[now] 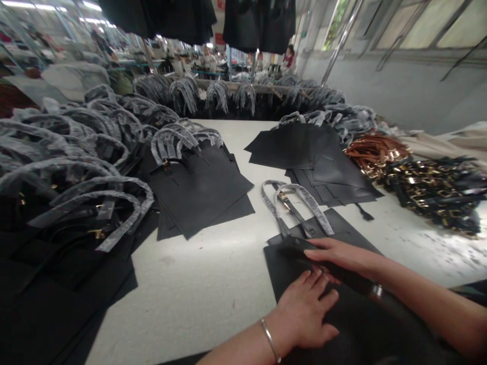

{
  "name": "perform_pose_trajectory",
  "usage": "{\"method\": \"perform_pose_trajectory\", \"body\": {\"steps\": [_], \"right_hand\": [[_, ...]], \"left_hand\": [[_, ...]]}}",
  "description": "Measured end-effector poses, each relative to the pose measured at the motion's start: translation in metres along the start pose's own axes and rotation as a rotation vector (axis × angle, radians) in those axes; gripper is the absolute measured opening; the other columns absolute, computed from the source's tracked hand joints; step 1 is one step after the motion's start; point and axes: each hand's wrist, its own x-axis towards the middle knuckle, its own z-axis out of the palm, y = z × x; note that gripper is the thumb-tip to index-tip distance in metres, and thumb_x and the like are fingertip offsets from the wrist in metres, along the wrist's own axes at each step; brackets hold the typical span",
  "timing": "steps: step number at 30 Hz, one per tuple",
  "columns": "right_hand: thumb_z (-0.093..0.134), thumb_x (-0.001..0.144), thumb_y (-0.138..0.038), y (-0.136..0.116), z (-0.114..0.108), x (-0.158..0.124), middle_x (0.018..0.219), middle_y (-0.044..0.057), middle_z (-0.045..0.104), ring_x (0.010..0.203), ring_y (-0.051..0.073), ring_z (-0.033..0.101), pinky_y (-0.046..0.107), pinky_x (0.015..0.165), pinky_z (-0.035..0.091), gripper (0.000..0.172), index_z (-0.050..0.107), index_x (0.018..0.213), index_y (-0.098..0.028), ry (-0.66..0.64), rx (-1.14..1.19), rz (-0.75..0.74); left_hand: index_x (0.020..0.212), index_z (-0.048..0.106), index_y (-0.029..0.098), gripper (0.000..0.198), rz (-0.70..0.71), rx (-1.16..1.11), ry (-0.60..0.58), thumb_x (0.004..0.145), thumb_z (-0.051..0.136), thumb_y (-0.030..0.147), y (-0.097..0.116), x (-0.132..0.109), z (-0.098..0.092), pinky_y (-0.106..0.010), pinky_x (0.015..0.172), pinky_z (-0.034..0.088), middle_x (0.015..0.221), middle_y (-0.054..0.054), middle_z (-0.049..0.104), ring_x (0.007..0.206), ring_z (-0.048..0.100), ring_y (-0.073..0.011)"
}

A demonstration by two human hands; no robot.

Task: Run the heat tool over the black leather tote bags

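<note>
Person's L hand (306, 309) & R hand (344, 256) both bare, w/ slim fingers; nail detail mostly too blurred to read. L wrist wears 1 bracelet (269, 340): thin, silver-col. metal, narrow band, plain & smooth-looking, bangle-type, a bit shiny, crossing the visible side of the wrist just below the hand. L forearm (239, 350) bare down to bottom edge of view. R forearm (426, 294) also bare, smooth outline, slimmer nr wrist, wider twd elbow, cut off at R edge of view.
</note>
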Motion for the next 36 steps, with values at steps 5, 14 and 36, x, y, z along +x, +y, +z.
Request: {"method": "perform_pose_trajectory", "body": {"steps": [5, 14, 36], "right_hand": [[0.064, 0.082, -0.052, 0.003, -0.02, -0.015, 0.067, 0.0, 0.063, 0.038, 0.009, 0.054, 0.017, 0.033, 0.039, 0.041, 0.062, 0.102, -0.017, -0.044, -0.055, 0.116], [0.067, 0.08, -0.047, -0.021, 0.017, 0.017, 0.071, -0.003, 0.061, 0.046, 0.009, 0.055, 0.019, 0.04, 0.042, 0.053, 0.056, 0.125, -0.021, 0.21, -0.118, -0.104], [0.066, 0.077, -0.055, -0.025, 0.05, -0.003, 0.116, 0.009, 0.069, 0.11, 0.03, 0.06, 0.035, 0.09, 0.049, 0.057, 0.066, 0.12, -0.017, 0.07, -0.363, -0.037]], "left_hand": [[0.139, 0.039, 0.014, 0.062, 0.009, 0.006, 0.02, 0.09, 0.048, 0.053, -0.002, -0.001, 0.004, -0.041, 0.116, 0.016, 0.151, -0.017, 0.031, 0.141, 0.025, -0.0289], [0.138, 0.04, 0.013, 0.063, 0.02, 0.039, 0.009, 0.091, 0.046, 0.054, -0.004, -0.001, 0.006, -0.04, 0.115, 0.016, 0.15, -0.018, 0.032, 0.141, 0.024, -0.0293], [0.126, 0.053, 0.016, 0.051, 0.001, 0.003, 0.099, 0.088, 0.051, 0.05, -0.006, 0.002, 0.026, -0.038, 0.108, 0.03, 0.137, -0.011, 0.051, 0.13, 0.04, -0.0259]]}}
